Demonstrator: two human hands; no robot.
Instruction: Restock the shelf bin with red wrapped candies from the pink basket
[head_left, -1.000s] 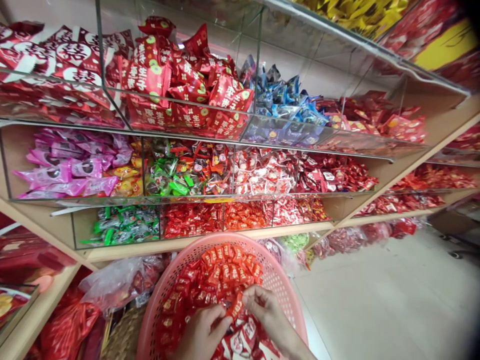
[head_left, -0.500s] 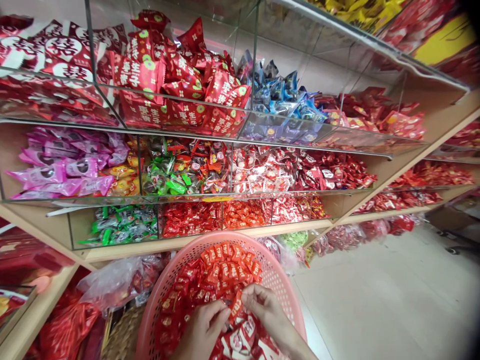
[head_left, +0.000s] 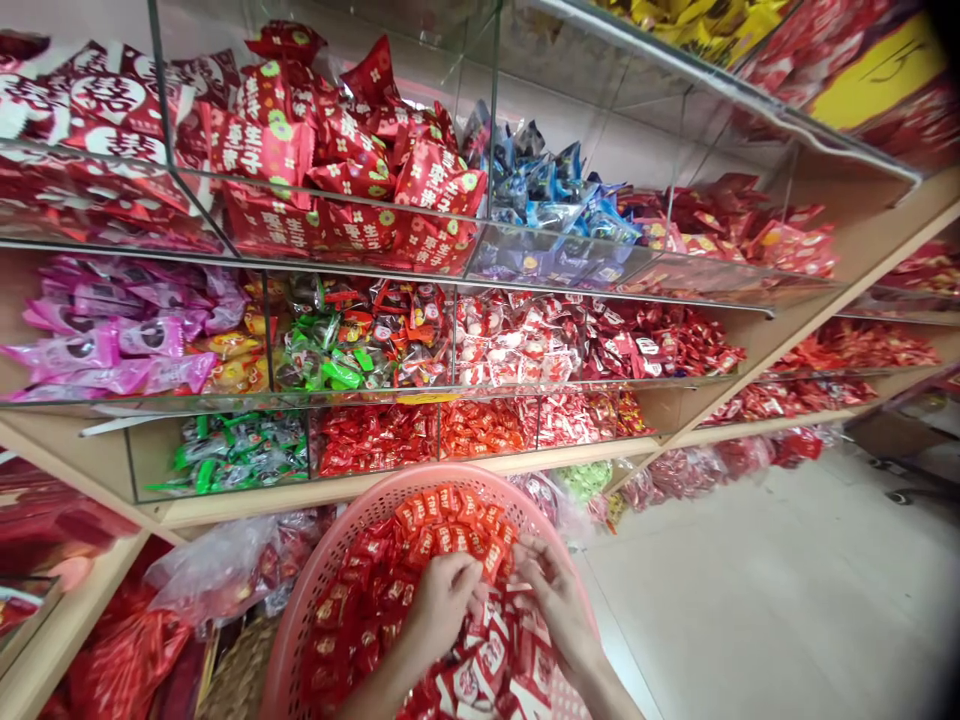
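The small red sweets (head_left: 442,530) lie heaped in a pink basket (head_left: 300,620) low in the middle of the view, just in front of the bottom shelf (head_left: 337,490). Both hands are down in the heap, close together. The left hand (head_left: 442,600) rests on the pile with its fingers (head_left: 469,578) curled, tips against the orange-red wrappers at the far side; whether they grip a sweet I cannot tell. The right hand (head_left: 559,605) lies just beside it, its fingers (head_left: 529,555) loosely parted and touching the top of the pile, closed on nothing that shows. Nearer the person, red-and-white packets (head_left: 480,670) fill the basket under both wrists.

Left of the basket sits a clear plastic bag (head_left: 225,565) of red sweets. Above, glass-fronted compartments hold green sweets (head_left: 232,455), pink wrappers (head_left: 112,340) and blue wrappers (head_left: 555,195), with large red packets (head_left: 337,170) on the upper tier. A pale floor (head_left: 787,600) stretches away to the right.
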